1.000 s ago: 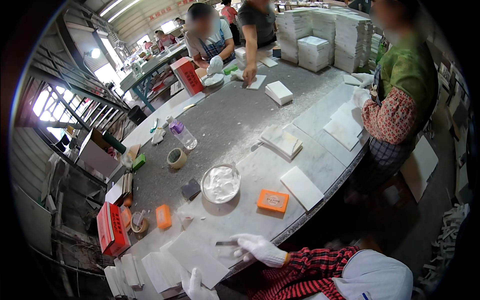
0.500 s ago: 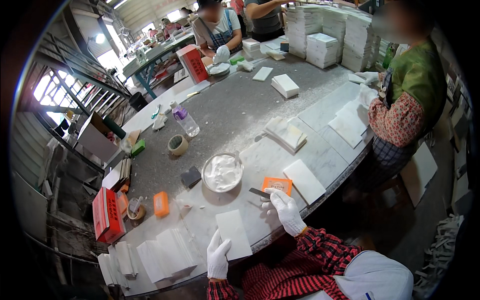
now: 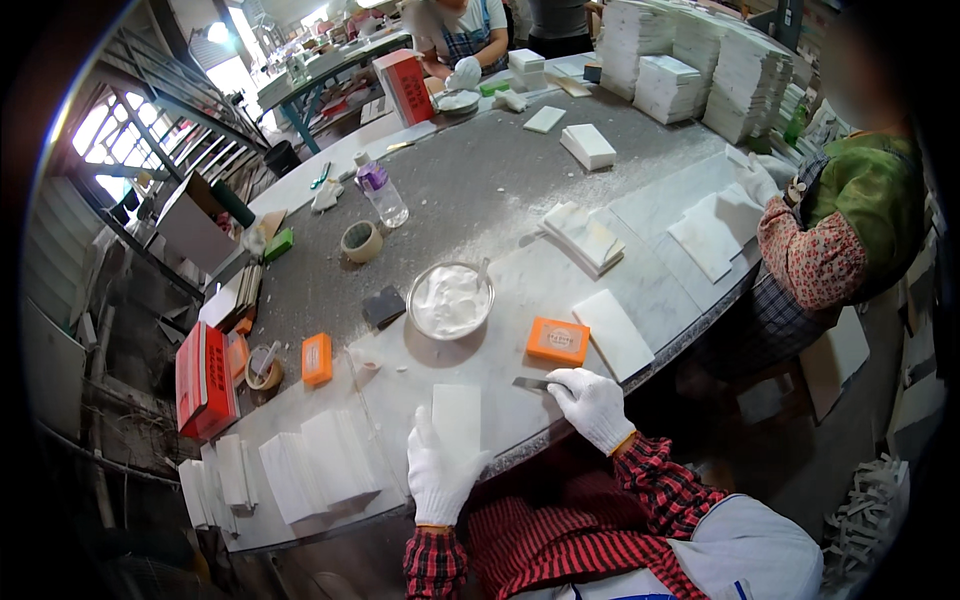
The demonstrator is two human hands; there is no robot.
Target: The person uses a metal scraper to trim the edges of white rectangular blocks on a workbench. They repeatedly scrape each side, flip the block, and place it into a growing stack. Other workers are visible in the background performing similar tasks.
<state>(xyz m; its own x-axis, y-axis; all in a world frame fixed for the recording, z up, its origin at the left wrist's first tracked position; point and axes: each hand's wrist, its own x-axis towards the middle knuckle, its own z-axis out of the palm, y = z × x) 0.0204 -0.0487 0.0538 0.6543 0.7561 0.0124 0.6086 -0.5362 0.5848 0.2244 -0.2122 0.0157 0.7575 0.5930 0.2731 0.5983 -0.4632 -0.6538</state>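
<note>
From the head camera, looking down: the left hand (image 3: 440, 470) wears a white glove and lies flat, fingers spread, on the near edge of a small white tile (image 3: 457, 418) on the big grey worktable (image 3: 470, 195). The right hand (image 3: 592, 403), gloved too, is curled around a thin metal scraper blade (image 3: 530, 383) that points left, just beside an orange box (image 3: 558, 340). Behind the tile stands a metal bowl of white paste (image 3: 450, 300). The tile's top looks bare and clean, and I see no paste on the blade, so the spreading looks not yet begun on this piece. To the left lie rows of more white tiles (image 3: 300, 465). Whether those are done, I cannot tell. Far back stand tall stacks of tiles (image 3: 720, 70).
</note>
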